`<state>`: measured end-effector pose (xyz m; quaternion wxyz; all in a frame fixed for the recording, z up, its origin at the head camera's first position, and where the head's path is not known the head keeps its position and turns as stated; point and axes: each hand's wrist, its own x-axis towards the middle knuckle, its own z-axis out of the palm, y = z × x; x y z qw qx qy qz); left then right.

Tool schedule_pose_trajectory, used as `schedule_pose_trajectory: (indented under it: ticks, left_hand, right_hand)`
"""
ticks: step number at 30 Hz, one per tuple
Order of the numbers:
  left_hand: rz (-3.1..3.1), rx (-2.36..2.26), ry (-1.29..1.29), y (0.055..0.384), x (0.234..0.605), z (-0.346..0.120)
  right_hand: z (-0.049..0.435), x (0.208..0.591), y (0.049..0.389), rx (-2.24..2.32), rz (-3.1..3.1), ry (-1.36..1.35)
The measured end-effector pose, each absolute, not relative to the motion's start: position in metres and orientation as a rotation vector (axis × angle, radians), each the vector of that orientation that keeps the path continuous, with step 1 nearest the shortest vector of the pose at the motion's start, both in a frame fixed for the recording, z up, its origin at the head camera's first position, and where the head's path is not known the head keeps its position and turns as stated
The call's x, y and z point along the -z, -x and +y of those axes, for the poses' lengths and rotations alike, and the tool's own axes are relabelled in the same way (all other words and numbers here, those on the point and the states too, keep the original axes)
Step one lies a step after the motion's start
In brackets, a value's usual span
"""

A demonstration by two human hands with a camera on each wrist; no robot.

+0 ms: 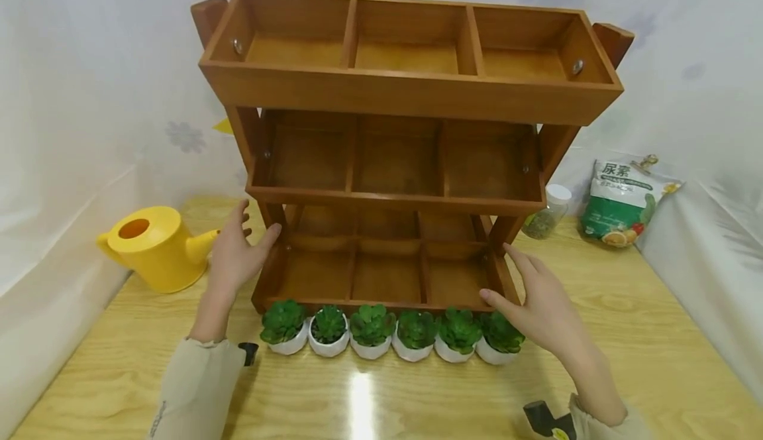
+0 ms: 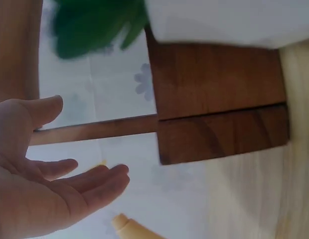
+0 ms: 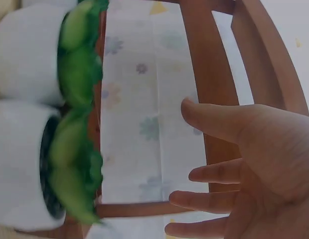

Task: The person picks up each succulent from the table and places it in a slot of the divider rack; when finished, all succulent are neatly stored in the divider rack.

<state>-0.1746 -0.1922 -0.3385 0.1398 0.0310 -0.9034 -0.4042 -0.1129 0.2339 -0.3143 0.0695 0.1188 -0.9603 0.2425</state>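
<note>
A brown wooden three-tier plant stand (image 1: 411,95) with divided compartments rises in the middle of the head view. Beside its left upright is my left hand (image 1: 237,254), fingers spread and thumb apart, holding nothing. My right hand (image 1: 539,304) stands at the lower right side, its palm facing the stand and its fingers loosely extended. Along the stand's foot runs a row of several green succulents (image 1: 371,327) in white pots. In the right wrist view, two white pots (image 3: 22,159) lie left of the outstretched fingers (image 3: 209,201). A blurred succulent (image 2: 99,25) tops the left wrist view.
On the left of the wood-grain table (image 1: 298,400) stands a yellow watering can (image 1: 161,248), its spout close to my left hand. Behind the stand's right side are a white-capped clear jar (image 1: 544,218) and a green-and-white bag (image 1: 620,205) with a clip. Flower-patterned white sheeting (image 1: 119,122) surrounds the table.
</note>
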Motion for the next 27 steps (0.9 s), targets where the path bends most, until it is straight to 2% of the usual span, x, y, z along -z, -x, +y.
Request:
schedule_pose_trajectory:
  ticks: [12,27]
  left_hand:
    - [-2.411,1.34,0.075,0.202,0.346,-0.213]
    - [-2.4,1.502,0.092,0.208,0.344,-0.217]
  right_hand:
    - [0.262,0.321,0.11,-0.699,-2.847,-0.359]
    - [0.272,0.323,0.108,-0.799,-2.874,-0.426]
